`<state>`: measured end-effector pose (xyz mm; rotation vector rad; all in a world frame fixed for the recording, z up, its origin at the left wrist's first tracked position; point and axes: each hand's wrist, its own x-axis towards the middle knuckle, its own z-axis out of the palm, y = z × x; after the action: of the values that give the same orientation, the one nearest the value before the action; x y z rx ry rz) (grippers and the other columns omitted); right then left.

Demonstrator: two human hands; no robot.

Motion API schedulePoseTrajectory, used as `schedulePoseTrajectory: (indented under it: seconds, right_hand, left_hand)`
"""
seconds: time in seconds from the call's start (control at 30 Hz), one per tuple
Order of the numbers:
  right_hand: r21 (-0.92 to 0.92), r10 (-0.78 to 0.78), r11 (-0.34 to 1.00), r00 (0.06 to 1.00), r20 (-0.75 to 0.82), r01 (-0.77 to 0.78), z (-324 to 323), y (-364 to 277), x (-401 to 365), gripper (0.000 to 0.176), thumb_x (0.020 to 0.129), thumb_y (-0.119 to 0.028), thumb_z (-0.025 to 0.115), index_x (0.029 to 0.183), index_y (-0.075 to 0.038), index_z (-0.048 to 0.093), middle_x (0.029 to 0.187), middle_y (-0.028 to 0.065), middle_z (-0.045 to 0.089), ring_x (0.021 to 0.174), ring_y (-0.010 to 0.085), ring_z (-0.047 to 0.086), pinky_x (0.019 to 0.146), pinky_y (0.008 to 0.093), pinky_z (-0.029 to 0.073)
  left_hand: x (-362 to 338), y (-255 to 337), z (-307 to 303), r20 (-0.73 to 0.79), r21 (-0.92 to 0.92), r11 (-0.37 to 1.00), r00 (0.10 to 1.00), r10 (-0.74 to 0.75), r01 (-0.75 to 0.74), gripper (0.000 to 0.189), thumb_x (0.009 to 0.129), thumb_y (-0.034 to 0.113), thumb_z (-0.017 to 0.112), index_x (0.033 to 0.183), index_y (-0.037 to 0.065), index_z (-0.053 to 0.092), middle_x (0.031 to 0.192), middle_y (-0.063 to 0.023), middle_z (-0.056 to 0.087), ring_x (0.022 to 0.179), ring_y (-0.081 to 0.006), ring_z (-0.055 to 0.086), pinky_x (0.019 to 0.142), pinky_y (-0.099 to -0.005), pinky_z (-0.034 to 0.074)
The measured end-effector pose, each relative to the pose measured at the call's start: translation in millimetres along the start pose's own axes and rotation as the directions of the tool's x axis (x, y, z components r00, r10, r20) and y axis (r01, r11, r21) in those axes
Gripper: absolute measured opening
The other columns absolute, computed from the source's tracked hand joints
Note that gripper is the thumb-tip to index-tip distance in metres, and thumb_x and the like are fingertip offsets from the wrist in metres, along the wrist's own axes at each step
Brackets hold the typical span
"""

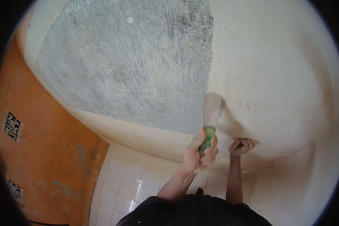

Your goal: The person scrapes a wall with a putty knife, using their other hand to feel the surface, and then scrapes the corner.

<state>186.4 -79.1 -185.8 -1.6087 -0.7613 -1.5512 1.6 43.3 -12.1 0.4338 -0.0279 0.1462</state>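
One green-handled scraper (211,119) points blade-up by the right edge of the grey patch (139,71) on the pale wall (267,67). The left hand (199,152) wraps its handle; the right hand (242,147) curls near the wall, its contents unclear.

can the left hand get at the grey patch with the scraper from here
Likely yes: the left hand holds the scraper right by the edge of the grey patch, and nothing visible blocks the way.
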Motion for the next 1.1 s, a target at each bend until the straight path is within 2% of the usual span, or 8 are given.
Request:
schedulePoseTrajectory:
  seconds: [0.1, 0.23, 0.33, 0.47, 0.7, 0.87, 0.97, 1.1]
  right_hand:
    - [-0.004, 0.011, 1.0, 1.0, 0.028, -0.011, -7, 0, -3, 0.021, 0.093, -0.026, 0.051, 0.093, -0.006, 0.047, 0.095, 0.0086, 0.043, 0.088, 0.0229, 0.04, 0.074, 0.0355, 0.04]
    - [0.05, 0.034, 0.998, 0.999, -0.036, -0.032, 4, 2, 0, 0.019, 0.09, -0.027, 0.053, 0.092, -0.009, 0.048, 0.093, 0.0071, 0.043, 0.085, 0.0228, 0.041, 0.074, 0.0376, 0.036]
    - [-0.04, 0.007, 0.999, 1.0, -0.003, -0.007, -1, 4, -2, 0.018, 0.09, -0.027, 0.053, 0.092, -0.009, 0.047, 0.092, 0.0068, 0.043, 0.085, 0.0228, 0.041, 0.074, 0.0369, 0.036]
    - [-0.004, 0.011, 1.0, 0.999, -0.042, -0.011, 3, 5, -2, 0.019, 0.09, -0.028, 0.053, 0.091, -0.009, 0.047, 0.092, 0.0068, 0.043, 0.084, 0.0228, 0.041, 0.073, 0.0362, 0.036]
    - [-0.028, 0.011, 1.0, 1.0, 0.017, -0.011, -7, -1, -1, 0.02, 0.092, -0.028, 0.051, 0.093, -0.008, 0.046, 0.092, 0.0078, 0.043, 0.085, 0.0232, 0.041, 0.073, 0.0364, 0.036]
    - [0.009, 0.02, 1.0, 1.0, -0.014, -0.02, 1, -1, 3, 0.021, 0.093, -0.027, 0.05, 0.095, -0.007, 0.045, 0.093, 0.0089, 0.044, 0.086, 0.0236, 0.041, 0.073, 0.0368, 0.037]
    - [-0.043, -0.009, 0.999, 1.0, 0.021, 0.01, -2, 4, -1, 0.02, 0.094, -0.027, 0.05, 0.095, -0.007, 0.045, 0.095, 0.009, 0.043, 0.087, 0.0235, 0.041, 0.074, 0.037, 0.038]
    - [-0.007, 0.031, 1.0, 1.0, -0.002, -0.031, 1, -2, -2, 0.02, 0.093, -0.028, 0.051, 0.093, -0.008, 0.046, 0.094, 0.0079, 0.042, 0.087, 0.0227, 0.04, 0.075, 0.0366, 0.037]
  left_hand:
    - [-7, -2, 9, 0.019, -0.043, 0.999, 1.0, -0.012, 0.013, 0.053, 0.096, 0.053, 0.03, 0.083, 0.005, 0.047, 0.058, 0.0026, 0.036, 0.039, -0.0044, 0.024, 0.033, -0.0186, 0.018]
    - [-9, -12, 1, 0.019, -0.065, 0.997, 0.999, -0.038, 0.039, 0.052, 0.097, 0.053, 0.03, 0.084, 0.006, 0.046, 0.059, 0.0029, 0.036, 0.04, -0.0046, 0.025, 0.034, -0.0185, 0.02]
    - [-11, -12, 6, 0.007, -0.105, 0.993, 0.998, -0.055, 0.055, 0.052, 0.097, 0.053, 0.03, 0.085, 0.005, 0.046, 0.06, 0.0023, 0.036, 0.039, -0.0046, 0.025, 0.033, -0.0185, 0.02]
    - [-20, -14, -6, 0.045, -0.152, 0.985, 0.996, -0.074, 0.08, 0.053, 0.097, 0.053, 0.029, 0.084, 0.005, 0.045, 0.06, 0.0025, 0.034, 0.039, -0.0045, 0.025, 0.032, -0.0185, 0.02]
    - [-12, -11, 1, 0.1, -0.175, 0.982, 0.994, -0.05, 0.067, 0.054, 0.097, 0.054, 0.028, 0.081, 0.005, 0.045, 0.06, 0.0027, 0.034, 0.039, -0.004, 0.025, 0.031, -0.0185, 0.019]
    - [-7, -14, 0, 0.064, -0.164, 0.986, 0.998, -0.021, 0.031, 0.054, 0.097, 0.053, 0.029, 0.083, 0.004, 0.047, 0.059, 0.0015, 0.035, 0.038, -0.0044, 0.025, 0.031, -0.0176, 0.019]
    - [-13, -16, -4, 0.073, -0.226, 0.971, 0.996, -0.055, 0.071, 0.054, 0.097, 0.053, 0.028, 0.083, 0.004, 0.047, 0.059, 0.0014, 0.035, 0.038, -0.0044, 0.025, 0.031, -0.0181, 0.019]
    - [-5, -15, -5, 0.1, -0.164, 0.986, 0.995, -0.013, 0.029, 0.055, 0.097, 0.054, 0.028, 0.083, 0.004, 0.046, 0.059, 0.0012, 0.035, 0.038, -0.0046, 0.025, 0.031, -0.0184, 0.02]
